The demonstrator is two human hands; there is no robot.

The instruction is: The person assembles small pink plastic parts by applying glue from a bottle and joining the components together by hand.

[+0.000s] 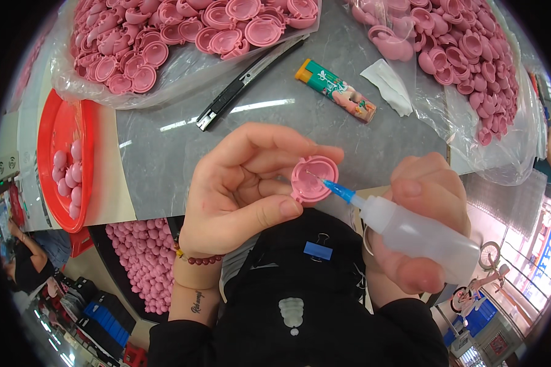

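Observation:
Between its thumb and fingers, my left hand [245, 189] holds a round pink plastic shell half [314, 177], its hollow side turned up toward me. My right hand [431, 214] grips a translucent white squeeze bottle [422, 235] tilted toward the shell. The bottle's blue needle tip [341, 191] reaches over the shell's rim, and its thin metal needle points into the hollow. Whether any liquid is coming out is too small to tell. Both hands are above the near edge of the grey table [153, 165].
Pink shell parts fill plastic bags at the far left [134, 61] and far right [471, 61]. A black box cutter [245, 79], a green lighter [337, 90] and a white tissue [389, 85] lie between. Pink balls sit in a red tray [49, 140] and a black bin [142, 260].

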